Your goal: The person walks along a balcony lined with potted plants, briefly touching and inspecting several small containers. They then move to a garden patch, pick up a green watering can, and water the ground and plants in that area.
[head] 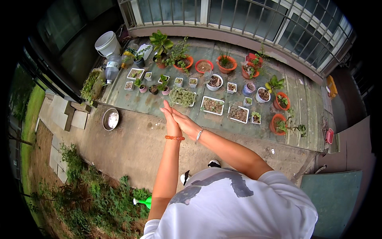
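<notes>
My left hand [172, 121] and my right hand [188, 125] are pressed together, palm to palm, in front of my body, with straight fingers and nothing seen between them. An orange bead bracelet [175, 138] circles one wrist and a silver bangle [198, 136] the other. Beyond the fingertips, a leafy succulent in a white tray [182, 97] stands on a low green platform [131, 101]. Near it are a white rectangular planter [212, 105] and several small white pots, one of them [178, 82] square. Orange pots, such as this one [226, 64], stand farther back.
A metal bowl [110, 119] sits on the concrete floor at left. A white bucket [108, 44] and a plastic bottle [112, 70] stand at the platform's back left. Barred windows [244, 18] rise behind. A green watering can [145, 202] shows by shrubs [101, 197] at lower left.
</notes>
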Available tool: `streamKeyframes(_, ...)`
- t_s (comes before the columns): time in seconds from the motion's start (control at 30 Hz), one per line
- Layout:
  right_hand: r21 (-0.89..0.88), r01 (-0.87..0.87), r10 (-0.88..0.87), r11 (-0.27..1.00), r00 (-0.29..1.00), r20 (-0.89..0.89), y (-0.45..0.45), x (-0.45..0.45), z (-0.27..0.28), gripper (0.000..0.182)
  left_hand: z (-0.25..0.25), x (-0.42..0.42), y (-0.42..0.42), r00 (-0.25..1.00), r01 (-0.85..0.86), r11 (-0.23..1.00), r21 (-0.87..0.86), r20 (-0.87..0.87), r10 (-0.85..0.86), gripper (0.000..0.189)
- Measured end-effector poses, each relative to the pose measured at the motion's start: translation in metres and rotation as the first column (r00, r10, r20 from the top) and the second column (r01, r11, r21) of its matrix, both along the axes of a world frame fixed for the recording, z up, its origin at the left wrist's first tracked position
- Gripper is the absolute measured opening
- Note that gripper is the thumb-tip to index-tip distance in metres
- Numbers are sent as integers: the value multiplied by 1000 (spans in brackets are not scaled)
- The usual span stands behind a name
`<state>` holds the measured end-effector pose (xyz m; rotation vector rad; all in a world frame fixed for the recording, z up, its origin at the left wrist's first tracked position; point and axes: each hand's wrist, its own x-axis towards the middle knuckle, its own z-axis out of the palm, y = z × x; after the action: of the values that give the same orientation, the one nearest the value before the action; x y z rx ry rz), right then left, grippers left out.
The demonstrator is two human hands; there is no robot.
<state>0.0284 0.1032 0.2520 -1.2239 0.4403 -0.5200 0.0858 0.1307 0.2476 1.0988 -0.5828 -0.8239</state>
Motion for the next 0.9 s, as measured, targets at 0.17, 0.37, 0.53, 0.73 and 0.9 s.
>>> streamKeyframes(0.17,-115,-175,190,978,972,140,2,-35,57,48,-24,30,-27,979,-1,998,70,-204,15,77)
streamKeyframes(0.37,-988,34,-225,153,974,-1,-30,-49,47,49,27,-33,-23,766,87,888,-451,-540,-349,82)
streamKeyframes(0.53,-974,-223,-382,-32,904,-194,-80,-88,-2,47,37,-25,-1,596,404,811,-423,-551,-584,88)
streamKeyframes(0.73,-388,357,-482,850,824,-298,-101,-111,-34,61,76,-21,7,888,367,843,-393,-123,-443,78)
streamKeyframes(0.9,354,-64,-12,933,979,206,-32,-63,-9,59,39,-31,6,695,140,988,59,705,-140,74)
